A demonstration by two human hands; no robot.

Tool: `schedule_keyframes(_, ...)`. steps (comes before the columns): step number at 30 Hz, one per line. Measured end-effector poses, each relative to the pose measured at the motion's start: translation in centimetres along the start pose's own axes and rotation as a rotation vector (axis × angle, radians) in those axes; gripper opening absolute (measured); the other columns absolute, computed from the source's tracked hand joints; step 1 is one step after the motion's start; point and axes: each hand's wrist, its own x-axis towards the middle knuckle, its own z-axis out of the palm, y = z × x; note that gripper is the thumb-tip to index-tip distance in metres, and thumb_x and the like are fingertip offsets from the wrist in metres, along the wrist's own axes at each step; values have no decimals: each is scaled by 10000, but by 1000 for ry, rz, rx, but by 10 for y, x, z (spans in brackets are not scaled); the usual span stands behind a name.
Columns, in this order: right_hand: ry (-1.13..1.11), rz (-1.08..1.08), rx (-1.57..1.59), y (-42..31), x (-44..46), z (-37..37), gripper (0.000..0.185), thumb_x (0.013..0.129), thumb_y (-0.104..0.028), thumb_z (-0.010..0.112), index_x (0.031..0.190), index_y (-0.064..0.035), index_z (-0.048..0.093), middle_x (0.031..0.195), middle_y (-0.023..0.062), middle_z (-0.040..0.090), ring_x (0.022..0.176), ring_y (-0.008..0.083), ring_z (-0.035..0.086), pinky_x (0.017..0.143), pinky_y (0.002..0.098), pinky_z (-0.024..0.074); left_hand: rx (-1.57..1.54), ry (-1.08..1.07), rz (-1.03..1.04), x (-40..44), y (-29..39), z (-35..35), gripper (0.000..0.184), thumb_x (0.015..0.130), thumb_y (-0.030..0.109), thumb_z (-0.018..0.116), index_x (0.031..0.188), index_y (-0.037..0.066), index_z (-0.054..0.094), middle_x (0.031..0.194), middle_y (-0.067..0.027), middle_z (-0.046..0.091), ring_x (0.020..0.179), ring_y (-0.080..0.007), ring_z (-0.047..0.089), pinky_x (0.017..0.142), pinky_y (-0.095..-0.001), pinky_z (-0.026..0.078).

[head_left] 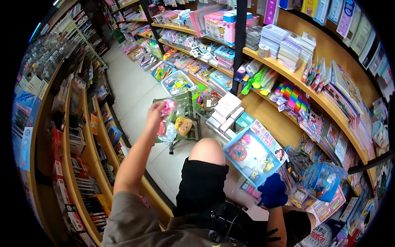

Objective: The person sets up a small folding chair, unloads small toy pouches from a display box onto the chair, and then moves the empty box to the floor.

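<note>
My left hand (pixel 155 117) is bare and pinches a small pink item in clear plastic wrap (pixel 168 107). It hovers over a dark green folding stool (pixel 193 108). On the stool lie a yellow-brown packaged toy (pixel 183 126) and a crinkled clear plastic packet (pixel 168 132). My right hand (pixel 273 192), in a dark blue glove, is closed at the lower corner of a light-blue box (pixel 230 149). That box is tilted and has a clear window, with a pink ring-shaped piece and small colourful pieces showing inside. The glove hides the fingertips.
White cartons (pixel 226 110) are stacked beside the stool. A clear bin of small toys (pixel 177 83) stands on the tiled floor (pixel 135 96). Crowded wooden shelves (pixel 271 108) run along the right; a low bookshelf (pixel 84 140) lines the left. A blue package (pixel 323 181) sits near my right hand.
</note>
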Motion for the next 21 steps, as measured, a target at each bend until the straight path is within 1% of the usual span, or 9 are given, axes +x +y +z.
schedule_keyframes(3,-75,240,-350,-69,-1,-10,379,561,-350,775,749,-111,549,753,67,508,722,258,534,621,397,446,215,99,87,58,-14,-41,180,879,185,597,980,41,561,838,-28,592,715,-110,555,632,-256,464)
schedule_keyframes(4,-127,54,-611,-23,-10,-17,413,531,-392,788,738,-121,554,767,68,517,761,266,535,651,418,442,355,115,194,68,-10,-35,183,872,154,600,979,11,560,837,-42,600,727,-117,566,643,-254,470)
schedule_keyframes(7,-260,-353,-947,-33,-9,-22,541,573,-405,751,927,-65,522,815,112,606,824,322,595,662,478,448,536,48,344,123,-24,-23,203,859,134,602,1001,-6,565,839,-72,618,754,-143,589,662,-266,477)
schedule_keyframes(10,-150,-487,-900,-68,5,-22,411,568,-336,742,851,-96,564,794,97,577,812,335,561,640,436,422,735,-44,363,182,-54,-7,210,837,110,605,1008,-10,579,833,-113,632,749,-178,606,659,-286,484)
schedule_keyframes(13,-129,-327,-716,-70,11,-29,252,539,-200,741,717,-121,582,772,75,546,740,318,543,657,386,426,923,-191,130,210,-74,9,223,811,94,607,1009,-6,589,849,-140,643,751,-206,621,670,-312,494)
schedule_keyframes(15,-60,-138,-748,-41,-2,-29,220,546,-132,695,718,-108,560,719,67,526,691,301,534,593,385,405,1100,-272,116,233,-98,3,252,800,155,594,999,1,616,928,-170,648,775,-267,639,707,-355,502)
schedule_keyframes(16,-12,37,-733,-36,0,-24,239,526,-185,708,695,-118,554,712,73,521,711,304,528,584,397,393,1220,-294,120,238,-103,3,264,798,170,590,1002,6,622,949,-178,647,791,-283,642,718,-362,502)
schedule_keyframes(19,-29,111,-763,-30,5,-22,313,502,-320,748,597,-126,520,708,90,522,742,294,523,586,371,379,1444,-316,96,252,-111,-1,296,789,203,547,1026,57,648,1040,-178,630,923,-323,620,808,-435,474)
schedule_keyframes(21,-259,-208,-964,-43,16,-25,351,507,-361,757,606,-121,521,711,95,521,749,301,523,605,379,385,1496,-289,45,254,-113,-5,304,784,192,531,1040,78,649,1060,-160,629,976,-320,606,849,-468,453)
